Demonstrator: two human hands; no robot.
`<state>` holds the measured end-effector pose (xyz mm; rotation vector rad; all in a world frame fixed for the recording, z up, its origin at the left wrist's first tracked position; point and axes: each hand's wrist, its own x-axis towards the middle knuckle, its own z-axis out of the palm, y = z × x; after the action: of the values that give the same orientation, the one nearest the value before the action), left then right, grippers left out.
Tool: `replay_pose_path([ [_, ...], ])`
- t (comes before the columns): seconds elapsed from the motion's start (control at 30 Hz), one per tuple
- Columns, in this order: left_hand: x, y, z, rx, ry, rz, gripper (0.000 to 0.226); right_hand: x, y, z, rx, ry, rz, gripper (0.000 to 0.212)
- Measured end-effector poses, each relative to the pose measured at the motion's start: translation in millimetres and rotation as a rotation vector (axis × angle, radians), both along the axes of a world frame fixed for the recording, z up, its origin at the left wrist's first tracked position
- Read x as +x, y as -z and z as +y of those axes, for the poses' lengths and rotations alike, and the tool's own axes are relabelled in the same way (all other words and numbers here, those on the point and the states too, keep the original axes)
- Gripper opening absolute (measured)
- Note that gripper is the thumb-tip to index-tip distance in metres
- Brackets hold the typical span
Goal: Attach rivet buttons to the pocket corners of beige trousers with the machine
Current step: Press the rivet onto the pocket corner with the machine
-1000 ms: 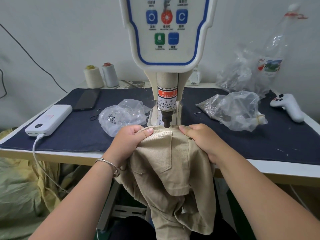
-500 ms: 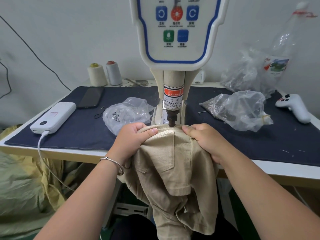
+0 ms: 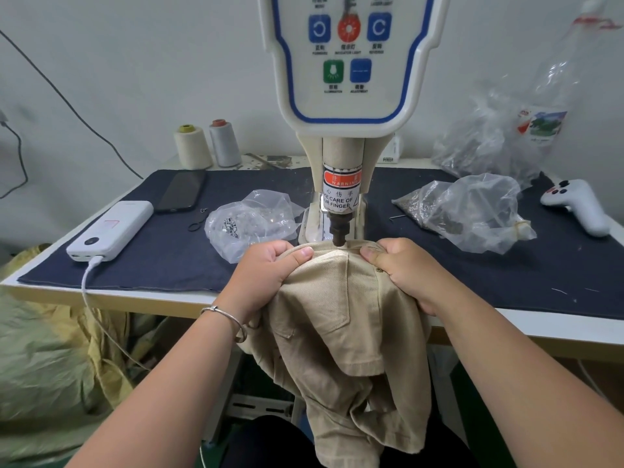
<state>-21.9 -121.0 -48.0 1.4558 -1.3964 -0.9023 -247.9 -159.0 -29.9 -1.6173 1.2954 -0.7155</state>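
Both hands clamp the beige trousers (image 3: 337, 309): left hand (image 3: 266, 268) and right hand (image 3: 401, 268) flank the fold. Machine punch (image 3: 339, 231) sits centred just beyond the thumbs, equidistant; pocket corner probably beneath it, contact unclear.

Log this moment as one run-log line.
stage: pocket corner under punch | left hand: grips trousers | right hand: grips trousers | machine punch: at fabric | rivet: one set by right thumb
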Motion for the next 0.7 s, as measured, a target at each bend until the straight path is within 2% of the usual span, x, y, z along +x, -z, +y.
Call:
replay_pose_path([
  [0.33, 0.6, 1.1, 1.7, -0.023, 0.017, -0.019, 0.044, -1.9, 4.5, -0.9, -0.048, 0.02, -0.001, 0.036],
  [0.5, -3.4, 3.6, -2.2, -0.048, -0.011, -0.211, 0.035, 1.4, 5.4, 2.2, -0.121, 0.054, 0.067, 0.035],
  [0.7, -3.9, 4.9, -3.8, -0.061, -0.028, -0.27, 0.033, 3.4, 4.7, 3.7, -0.162, 0.067, 0.122, 0.039],
])
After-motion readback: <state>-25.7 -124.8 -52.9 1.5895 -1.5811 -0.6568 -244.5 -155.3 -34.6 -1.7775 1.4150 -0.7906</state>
